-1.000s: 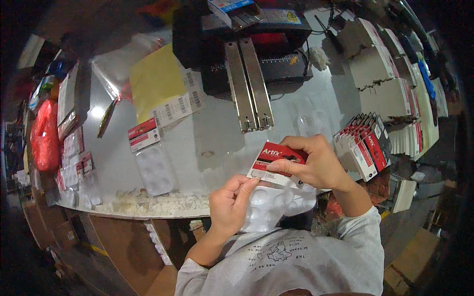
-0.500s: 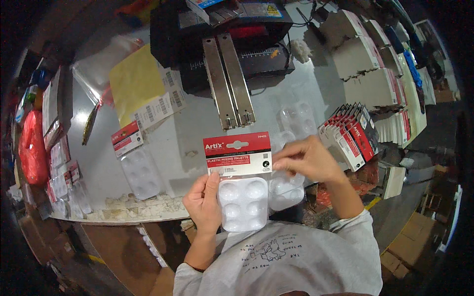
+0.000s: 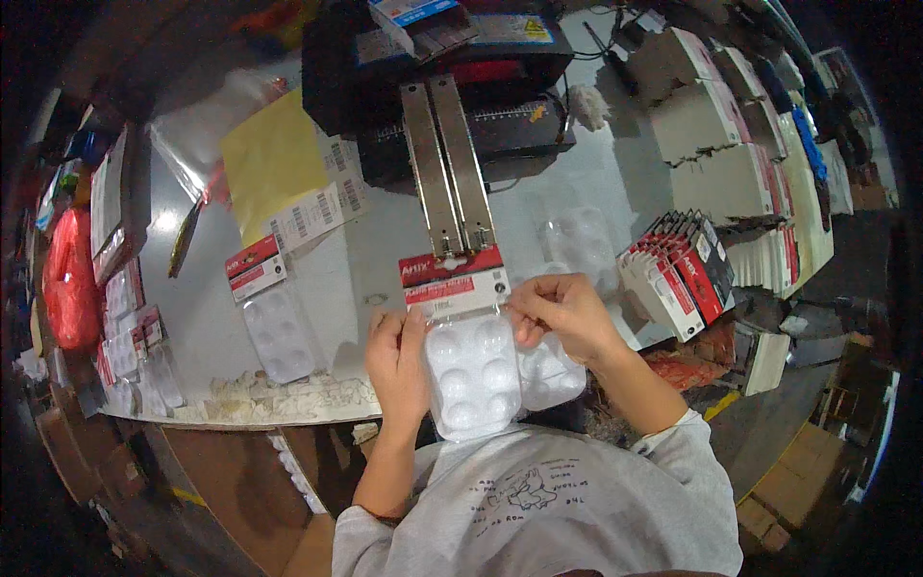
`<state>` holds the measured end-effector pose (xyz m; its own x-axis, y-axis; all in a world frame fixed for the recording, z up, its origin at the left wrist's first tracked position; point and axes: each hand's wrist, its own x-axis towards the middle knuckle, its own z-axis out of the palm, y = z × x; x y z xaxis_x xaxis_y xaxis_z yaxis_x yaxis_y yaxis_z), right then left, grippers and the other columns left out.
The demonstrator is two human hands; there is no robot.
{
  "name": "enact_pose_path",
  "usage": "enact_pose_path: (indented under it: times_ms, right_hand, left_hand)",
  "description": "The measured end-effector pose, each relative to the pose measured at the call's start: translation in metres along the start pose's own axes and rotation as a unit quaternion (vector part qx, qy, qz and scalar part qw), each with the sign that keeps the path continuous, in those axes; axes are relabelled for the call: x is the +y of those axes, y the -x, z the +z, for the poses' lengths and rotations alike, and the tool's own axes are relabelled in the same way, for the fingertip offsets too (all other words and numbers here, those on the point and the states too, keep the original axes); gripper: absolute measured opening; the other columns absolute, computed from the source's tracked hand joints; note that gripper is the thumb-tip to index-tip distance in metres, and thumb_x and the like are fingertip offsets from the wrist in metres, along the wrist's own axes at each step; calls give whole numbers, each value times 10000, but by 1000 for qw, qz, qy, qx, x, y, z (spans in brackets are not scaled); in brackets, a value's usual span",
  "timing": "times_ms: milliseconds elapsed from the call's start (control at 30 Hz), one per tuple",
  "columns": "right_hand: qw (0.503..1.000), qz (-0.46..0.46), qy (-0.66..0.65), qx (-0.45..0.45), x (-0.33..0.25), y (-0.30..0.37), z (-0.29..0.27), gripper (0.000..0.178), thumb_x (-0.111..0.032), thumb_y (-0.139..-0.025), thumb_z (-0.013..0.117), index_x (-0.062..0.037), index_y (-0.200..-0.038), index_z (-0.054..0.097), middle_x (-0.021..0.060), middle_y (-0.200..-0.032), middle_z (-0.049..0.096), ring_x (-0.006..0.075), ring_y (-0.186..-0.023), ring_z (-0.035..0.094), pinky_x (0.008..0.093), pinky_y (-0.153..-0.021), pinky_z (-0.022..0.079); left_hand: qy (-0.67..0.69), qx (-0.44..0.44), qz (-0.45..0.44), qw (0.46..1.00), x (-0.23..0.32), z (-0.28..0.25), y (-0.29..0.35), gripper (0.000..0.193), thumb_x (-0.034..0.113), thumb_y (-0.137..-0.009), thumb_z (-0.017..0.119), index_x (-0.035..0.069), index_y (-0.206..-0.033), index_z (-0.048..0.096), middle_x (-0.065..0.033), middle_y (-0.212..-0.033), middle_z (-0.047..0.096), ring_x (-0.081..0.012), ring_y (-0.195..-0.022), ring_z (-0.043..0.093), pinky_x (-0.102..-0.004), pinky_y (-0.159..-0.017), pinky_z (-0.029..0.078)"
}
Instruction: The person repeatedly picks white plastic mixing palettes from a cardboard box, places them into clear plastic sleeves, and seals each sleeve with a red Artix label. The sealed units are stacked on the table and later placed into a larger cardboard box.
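Observation:
A white plastic paint palette [image 3: 473,377] with round wells hangs in a clear bag below a red, black and white header card [image 3: 454,285]. My left hand [image 3: 396,361] is closed on the bag's left edge, thumb just under the card. My right hand [image 3: 567,315] pinches the right edge by the card's lower corner. The card's top edge lies at the near end of two long metal bars [image 3: 447,173], which reach out of a black machine [image 3: 336,67]. Whether card and bars touch I cannot tell. Another white palette [image 3: 553,373] lies partly hidden beneath my right hand.
At the left lies a packaged palette [image 3: 277,337] with its card, near a yellow sheet [image 3: 274,159] and barcode labels [image 3: 312,216]. A stack of folded header cards [image 3: 678,274] stands right, before piled cards [image 3: 707,120]. A red plastic bag [image 3: 70,279] sits far left.
Both hands have moved the carded palette away from my body, and the card's top edge has reached the ends of the metal bars. The view has shifted slightly.

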<state>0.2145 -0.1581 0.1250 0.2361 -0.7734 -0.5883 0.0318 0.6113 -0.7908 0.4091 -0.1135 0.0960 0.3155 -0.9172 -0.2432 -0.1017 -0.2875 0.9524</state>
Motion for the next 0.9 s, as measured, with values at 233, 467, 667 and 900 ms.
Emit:
enact_pose_path:
  times_ms: [233,467,667,900]
  right_hand:
    - [998,38,9,55,7,-29,1,180,-134,-846,591,43,-822,613,69,-700,604,140,-565,592,243,-505,485]
    - [999,-6,3,47,0,-46,-4,168,-94,-859,562,60,-821,618,78,-713,610,141,-603,609,253,-540,502]
    - [983,-90,123,101,-7,-29,4,154,-81,-847,564,49,-910,615,69,-749,616,129,-606,598,248,-579,498]
    - [587,-263,630,434,-38,59,-97,728,-251,-624,776,52,-1205,458,230,-1210,496,344,-1121,491,378,-935,387]
  left_hand:
    - [1,11,27,1000,-15,15,-25,265,128,-896,509,-42,-694,480,-52,-720,389,-160,-682,383,-264,-649,342]
    - [9,5,30,999,-22,15,-49,264,119,-891,516,-22,-680,443,-40,-735,377,-155,-686,371,-263,-642,331]
    - [-6,16,25,1000,-32,13,-40,233,108,-866,546,-24,-696,455,-34,-735,389,-132,-692,392,-266,-678,360]
    - [-372,156,28,915,-1,-86,-46,246,216,-834,609,-24,-876,579,-114,-900,528,-238,-857,503,-347,-790,397]
